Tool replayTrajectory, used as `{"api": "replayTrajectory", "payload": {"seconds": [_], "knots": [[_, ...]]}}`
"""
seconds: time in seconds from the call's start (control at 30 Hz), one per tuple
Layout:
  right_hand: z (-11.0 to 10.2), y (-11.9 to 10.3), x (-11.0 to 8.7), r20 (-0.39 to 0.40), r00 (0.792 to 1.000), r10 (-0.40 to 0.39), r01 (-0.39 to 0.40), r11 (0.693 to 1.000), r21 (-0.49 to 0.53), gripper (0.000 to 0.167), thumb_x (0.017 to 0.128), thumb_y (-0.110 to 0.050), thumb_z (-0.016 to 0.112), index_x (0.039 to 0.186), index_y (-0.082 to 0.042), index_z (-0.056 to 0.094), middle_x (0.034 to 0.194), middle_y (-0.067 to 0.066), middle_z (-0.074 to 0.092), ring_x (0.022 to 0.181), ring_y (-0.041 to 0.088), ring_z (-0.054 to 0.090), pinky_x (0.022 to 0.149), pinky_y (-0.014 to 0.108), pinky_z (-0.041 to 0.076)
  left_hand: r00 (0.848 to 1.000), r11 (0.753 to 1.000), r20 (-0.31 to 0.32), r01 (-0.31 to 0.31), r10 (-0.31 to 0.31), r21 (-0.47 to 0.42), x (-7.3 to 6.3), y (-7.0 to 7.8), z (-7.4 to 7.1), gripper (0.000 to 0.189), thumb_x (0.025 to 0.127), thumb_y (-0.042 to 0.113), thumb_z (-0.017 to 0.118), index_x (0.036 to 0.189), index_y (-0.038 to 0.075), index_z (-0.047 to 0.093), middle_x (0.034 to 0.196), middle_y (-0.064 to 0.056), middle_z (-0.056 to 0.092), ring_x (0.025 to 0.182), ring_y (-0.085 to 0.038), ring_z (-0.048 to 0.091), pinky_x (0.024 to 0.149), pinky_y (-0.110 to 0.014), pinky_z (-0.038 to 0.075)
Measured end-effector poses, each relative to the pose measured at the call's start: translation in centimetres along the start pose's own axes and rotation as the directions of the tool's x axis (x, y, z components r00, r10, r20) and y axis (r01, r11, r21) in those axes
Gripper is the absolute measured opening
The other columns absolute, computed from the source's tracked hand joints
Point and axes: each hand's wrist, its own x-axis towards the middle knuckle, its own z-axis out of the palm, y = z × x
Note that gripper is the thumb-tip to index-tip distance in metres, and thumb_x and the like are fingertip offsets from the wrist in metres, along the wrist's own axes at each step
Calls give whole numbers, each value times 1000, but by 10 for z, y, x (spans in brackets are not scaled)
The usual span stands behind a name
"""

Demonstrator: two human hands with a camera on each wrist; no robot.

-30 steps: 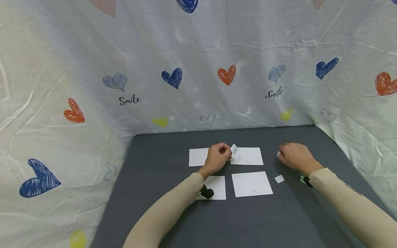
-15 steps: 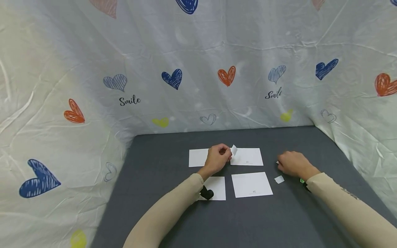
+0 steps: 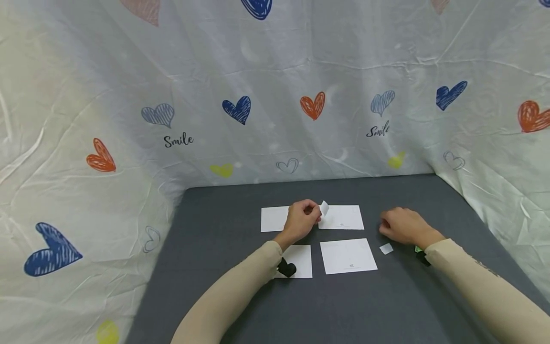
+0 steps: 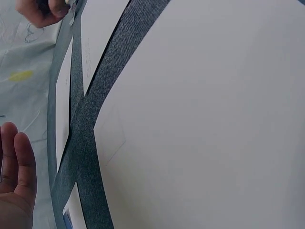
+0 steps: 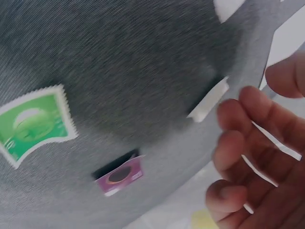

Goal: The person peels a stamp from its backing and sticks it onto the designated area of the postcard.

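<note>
In the head view my left hand (image 3: 299,220), over the two far white cards, pinches a small, curled white-backed stamp (image 3: 324,209) between thumb and fingertips. Its other fingers (image 4: 25,162) stretch out in the left wrist view. To the right of the cards, my right hand (image 3: 403,225) is low over the table with loosely curled fingers. The right wrist view shows its fingertips right beside a small white stamp (image 5: 206,103) lying face down, the thumb held apart. A green stamp (image 5: 38,125) and a curled purple stamp (image 5: 122,177) lie face up nearby.
White cards lie in two rows on the grey table (image 3: 223,239): far left (image 3: 271,220), far right (image 3: 343,219), near left under my left wrist (image 3: 304,259), near right (image 3: 349,256). Another small white stamp (image 3: 386,249) lies beside them. A heart-printed cloth (image 3: 275,143) hangs behind.
My right hand has come slightly nearer to me and leftward; the white bit that showed at its fingertips is now hidden in the head view. My left hand stays in place.
</note>
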Motion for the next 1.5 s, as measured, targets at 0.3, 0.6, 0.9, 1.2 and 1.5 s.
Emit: {"api": "replayTrajectory", "payload": {"seconds": [0.3,0.6,0.9,1.2,1.5], "knots": [[-6,-22,13,-173,982,-80,90,995,52,13,93,-11,69,84,-19,65,72,-8,55,62,7,49,59,32,44,1000,1000,10,-2,2,1,0,2,0,17,105,13,63,104,2,77,90,-9,77,77,-10,73,73,-24,61],[-12,-48,26,-203,974,-102,132,981,142,6,95,-11,71,98,-10,76,81,-5,68,71,8,59,68,36,55,1000,1000,22,13,-12,-21,-2,4,1,17,105,12,64,105,1,76,93,-12,77,79,-13,74,75,-27,63],[-17,-72,35,-239,968,-78,130,969,211,9,97,-16,77,103,-10,78,87,-2,72,77,12,65,71,37,57,1000,1000,15,21,-21,-6,-4,7,2,18,107,14,62,105,2,76,98,-15,79,88,-33,80,77,-29,65],[-15,-92,42,-254,966,-58,126,957,263,11,98,-19,81,104,-10,78,90,-1,74,82,17,68,76,39,58,998,999,59,18,-16,-34,-4,10,7,19,108,13,62,107,1,76,103,-16,80,95,-29,81,79,-30,66],[-7,-106,47,-286,956,-68,148,951,271,14,96,-22,84,102,-11,78,87,-1,75,80,19,72,72,37,59,993,1000,119,-16,18,-20,-8,13,7,19,110,13,62,110,1,77,105,-17,81,93,-31,82,81,-34,67]]}}
